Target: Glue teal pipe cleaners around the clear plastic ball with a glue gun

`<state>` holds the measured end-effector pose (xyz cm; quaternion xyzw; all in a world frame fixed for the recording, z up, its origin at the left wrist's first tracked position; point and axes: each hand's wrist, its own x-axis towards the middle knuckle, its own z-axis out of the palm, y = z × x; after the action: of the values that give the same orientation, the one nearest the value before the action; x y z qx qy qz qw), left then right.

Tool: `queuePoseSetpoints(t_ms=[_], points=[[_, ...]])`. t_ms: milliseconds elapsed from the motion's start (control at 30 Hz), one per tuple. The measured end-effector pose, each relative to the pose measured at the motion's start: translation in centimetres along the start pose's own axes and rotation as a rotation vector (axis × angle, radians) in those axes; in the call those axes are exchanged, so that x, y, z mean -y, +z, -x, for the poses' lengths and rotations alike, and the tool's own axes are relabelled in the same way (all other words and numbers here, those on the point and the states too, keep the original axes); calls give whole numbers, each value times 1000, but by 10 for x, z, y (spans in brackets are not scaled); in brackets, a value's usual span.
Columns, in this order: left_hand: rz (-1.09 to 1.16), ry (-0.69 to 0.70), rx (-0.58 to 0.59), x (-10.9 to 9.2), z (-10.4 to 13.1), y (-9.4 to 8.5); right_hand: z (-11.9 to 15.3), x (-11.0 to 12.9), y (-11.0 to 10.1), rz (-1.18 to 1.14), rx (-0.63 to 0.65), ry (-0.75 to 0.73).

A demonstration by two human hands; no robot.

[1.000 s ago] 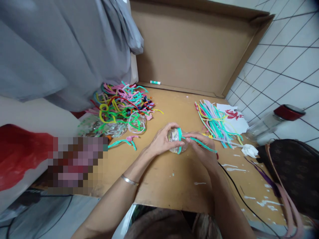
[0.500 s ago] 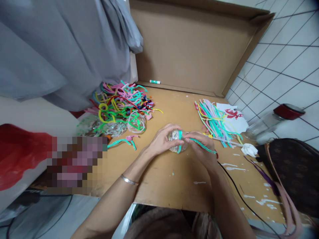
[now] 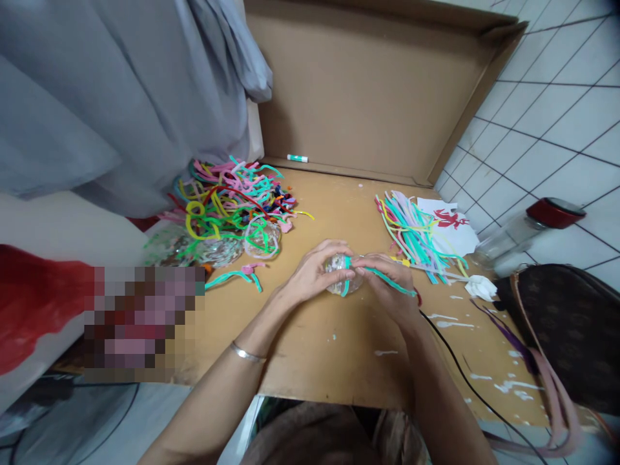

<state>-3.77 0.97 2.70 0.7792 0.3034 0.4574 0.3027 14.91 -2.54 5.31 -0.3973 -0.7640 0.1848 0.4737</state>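
Note:
A small clear plastic bottle piece [image 3: 335,265] lies sideways over the table, with a turquoise band of pipe cleaner around its middle. My left hand [image 3: 320,270] is closed around its left side, thumb in front and fingers behind. My right hand [image 3: 387,278] pinches the turquoise pipe cleaner [image 3: 390,280] close to the band. The strand's free end runs along the right hand toward the wrist, where a bit of red shows. Part of the clear piece is hidden by the fingers.
A tangled heap of colored pipe cleaners [image 3: 232,200] lies at the back left. Straight pipe cleaners [image 3: 411,232] rest at the back right near a paper [image 3: 450,226], a glass bottle [image 3: 513,239] and a brown bag [image 3: 562,336]. A glue stick [image 3: 297,158] lies by the cardboard [image 3: 349,90].
The view has shifted slightly. My right fingers sit a little nearer the band on the clear piece; both hands keep their hold.

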Motion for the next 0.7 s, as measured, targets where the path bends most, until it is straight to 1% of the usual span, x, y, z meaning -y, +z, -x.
queuePoseSetpoints(t_ms=[367,500,700], points=[[-23,2,23,3,1,0,0,-1,-1,-2,-3,22],[-32,-4,68,6,1,0,-1,-2,-1,-21,-8,48],[-91,29,145,8,0,1,1,-5,-1,-23,-19,64]])
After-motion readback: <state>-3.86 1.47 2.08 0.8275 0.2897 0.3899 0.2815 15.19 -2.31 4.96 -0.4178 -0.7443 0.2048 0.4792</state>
